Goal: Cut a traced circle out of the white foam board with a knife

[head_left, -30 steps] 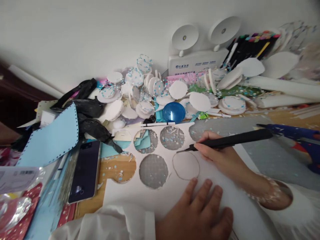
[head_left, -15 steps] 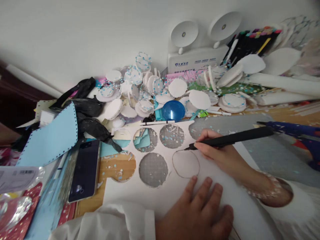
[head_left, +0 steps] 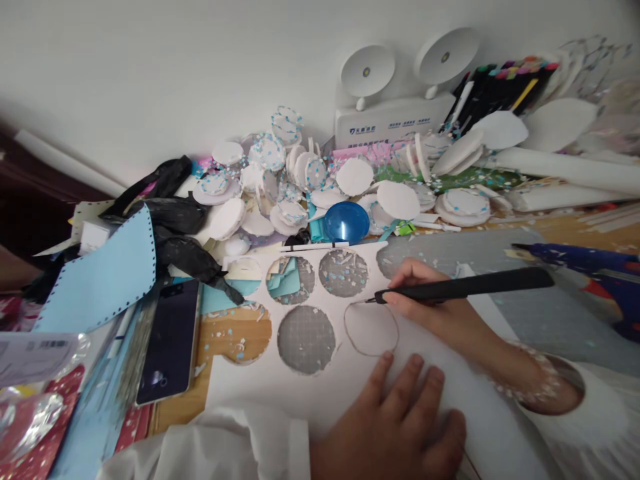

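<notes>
A white foam sheet (head_left: 260, 393) with round holes cut through it lies in front of me, and one more circle (head_left: 373, 327) is outlined on it. My left hand (head_left: 395, 420) rests flat on the sheet, fingers spread, one fingertip at the circle's lower edge. In my right hand (head_left: 425, 300) is a black craft knife (head_left: 475, 285), pinched near its front end. The thin blade tip meets the upper edge of the outlined circle. The knife's handle points off to the right.
Behind the sheet are piled white foam discs (head_left: 355, 175) and a blue round lid (head_left: 347, 222). A phone (head_left: 170, 343) and blue paper (head_left: 100, 280) lie left. A dark blue glue gun (head_left: 585, 260) sits right, on a grey cutting mat (head_left: 535, 320). A two-lamp emergency light (head_left: 395, 120) stands behind.
The knife's rear end has swung slightly down and to the right, with the blade tip still near the circle's top edge. My left hand has stayed in place.
</notes>
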Demonstrator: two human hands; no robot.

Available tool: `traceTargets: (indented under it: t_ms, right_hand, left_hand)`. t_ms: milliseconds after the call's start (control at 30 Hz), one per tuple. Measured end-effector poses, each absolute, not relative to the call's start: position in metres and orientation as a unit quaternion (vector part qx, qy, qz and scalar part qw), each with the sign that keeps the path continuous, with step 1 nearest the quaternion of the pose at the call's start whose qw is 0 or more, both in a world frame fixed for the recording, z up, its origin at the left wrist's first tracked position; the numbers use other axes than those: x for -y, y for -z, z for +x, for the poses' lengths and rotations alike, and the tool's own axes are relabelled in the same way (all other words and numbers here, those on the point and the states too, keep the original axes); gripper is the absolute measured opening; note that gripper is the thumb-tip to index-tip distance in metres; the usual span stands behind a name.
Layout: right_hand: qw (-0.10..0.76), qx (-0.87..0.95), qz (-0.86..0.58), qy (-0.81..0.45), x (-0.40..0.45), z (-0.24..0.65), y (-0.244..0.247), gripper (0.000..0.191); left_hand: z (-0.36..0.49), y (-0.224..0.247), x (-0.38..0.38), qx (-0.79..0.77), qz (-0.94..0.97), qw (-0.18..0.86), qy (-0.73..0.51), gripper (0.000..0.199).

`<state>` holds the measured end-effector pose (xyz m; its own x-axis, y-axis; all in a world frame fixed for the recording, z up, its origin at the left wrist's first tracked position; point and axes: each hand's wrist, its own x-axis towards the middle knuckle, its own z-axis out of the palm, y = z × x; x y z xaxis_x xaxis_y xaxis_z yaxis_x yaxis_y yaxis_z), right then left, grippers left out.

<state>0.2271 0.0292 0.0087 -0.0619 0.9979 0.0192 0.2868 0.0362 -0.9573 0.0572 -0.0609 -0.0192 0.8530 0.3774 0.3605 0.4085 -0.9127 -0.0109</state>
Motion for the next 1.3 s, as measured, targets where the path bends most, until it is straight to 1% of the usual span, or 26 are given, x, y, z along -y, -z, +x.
traceTargets:
  t_ms: [233, 333, 433, 467, 533, 633, 667, 733, 800, 867, 933, 1000, 1100, 1233, 1300]
  right_hand:
    - [0.442, 0.527, -0.573, -0.445, -0.025, 0.226, -0.004, 0.015]
    - [0.512, 0.424, -0.567, -0.486, -0.025, 0.226, -0.007, 0.018]
    - [0.592, 0.328, -0.528, -0.514, -0.031, 0.228, -0.010, 0.016]
    - [0.606, 0.318, -0.517, -0.515, -0.033, 0.229, -0.010, 0.015]
    - [0.616, 0.314, -0.503, -0.518, -0.035, 0.231, -0.009, 0.015]
    - [0.618, 0.311, -0.496, -0.525, -0.035, 0.232, -0.005, 0.017]
    - [0.619, 0.307, -0.493, -0.528, -0.035, 0.233, -0.004, 0.017]
    - [0.622, 0.299, -0.490, -0.532, -0.033, 0.233, -0.003, 0.017]
    - [0.626, 0.295, -0.488, -0.532, -0.032, 0.233, -0.003, 0.018]
    - [0.631, 0.291, -0.486, -0.529, -0.031, 0.233, -0.004, 0.019]
    - [0.638, 0.286, -0.485, -0.526, -0.030, 0.231, -0.005, 0.019]
    - [0.641, 0.282, -0.483, -0.525, -0.031, 0.229, -0.006, 0.020]
    - [0.643, 0.278, -0.484, -0.524, -0.032, 0.224, -0.007, 0.021]
    - [0.643, 0.279, -0.493, -0.516, -0.034, 0.219, -0.007, 0.028]
    - [0.640, 0.284, -0.502, -0.508, -0.035, 0.217, -0.007, 0.031]
  left_hand:
    - [0.055, 0.020, 0.060, 0.199, -0.961, 0.051, 0.183, 0.037]
    - [0.055, 0.019, 0.059, 0.195, -0.965, 0.043, 0.171, 0.038]
    - [0.054, 0.016, 0.058, 0.190, -0.967, 0.016, 0.167, 0.038]
    - [0.052, 0.012, 0.057, 0.195, -0.965, -0.006, 0.173, 0.038]
    - [0.046, 0.002, 0.054, 0.234, -0.951, -0.087, 0.180, 0.044]
    - [0.029, -0.020, 0.047, 0.357, -0.877, -0.264, 0.184, 0.063]
    - [0.022, -0.028, 0.044, 0.410, -0.834, -0.312, 0.195, 0.061]
    - [0.008, -0.039, 0.037, 0.506, -0.727, -0.410, 0.217, 0.052]
    - [-0.002, -0.045, 0.030, 0.571, -0.605, -0.504, 0.231, 0.044]
    - [-0.008, -0.044, 0.024, 0.585, -0.491, -0.594, 0.251, 0.039]
    - [-0.010, -0.040, 0.019, 0.558, -0.386, -0.672, 0.297, 0.036]
    - [-0.008, -0.039, 0.016, 0.517, -0.303, -0.722, 0.346, 0.036]
    - [-0.003, -0.044, 0.012, 0.497, -0.233, -0.752, 0.364, 0.034]
    - [0.006, -0.053, 0.001, 0.539, -0.171, -0.751, 0.340, 0.011]
    - [0.010, -0.053, -0.005, 0.554, -0.168, -0.749, 0.321, 0.003]
